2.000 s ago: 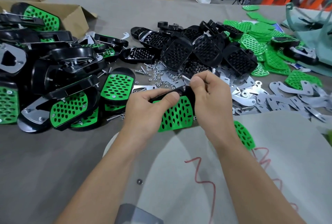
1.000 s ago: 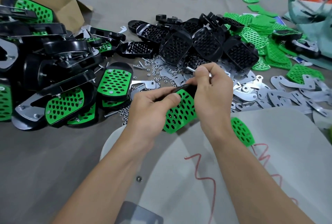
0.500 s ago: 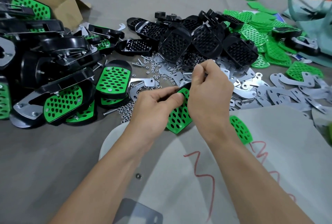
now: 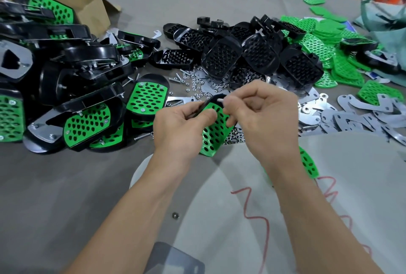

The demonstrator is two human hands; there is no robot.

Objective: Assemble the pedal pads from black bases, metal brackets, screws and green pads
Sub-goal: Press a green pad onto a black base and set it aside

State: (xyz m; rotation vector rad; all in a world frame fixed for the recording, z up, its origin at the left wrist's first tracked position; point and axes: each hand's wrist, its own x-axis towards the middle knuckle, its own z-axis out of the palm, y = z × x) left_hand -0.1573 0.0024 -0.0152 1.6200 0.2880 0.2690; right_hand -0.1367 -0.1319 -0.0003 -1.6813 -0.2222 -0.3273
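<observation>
Item in work: one pedal pad (image 4: 216, 133), a green perforated pad seated in a black base. We find it held above the table (image 4: 66, 186) near its front middle, tilted with the green face toward us.

Hands, two. The left hand (image 4: 182, 124) has a closed grip on the pedal pad, fingers curled round the left rim and thumb pressed on the green face. The right hand (image 4: 263, 115) has a narrow grip, thumb and forefinger pinching one silvery screw (image 4: 219, 99) at the pad's upper rim. Whether the screw has entered a hole we cannot tell. Both forearms reach forward, with the wrists close together.

Stock on the table:
- Finished pedal pads (image 4: 87, 124), left heap: at least six green faces showing, others overlapped.
- Black bases (image 4: 252, 54), centre heap: at least eight, exact count hidden.
- Green pads (image 4: 325, 38), far right heap: too many to count.
- One loose green pad (image 4: 308, 164), just beside the right wrist.
- Metal brackets (image 4: 351, 118), right: an overlapped spread.
- Nuts and screws (image 4: 195, 82), scattered behind the hands.
- One open cardboard box (image 4: 92, 8), far left.
</observation>
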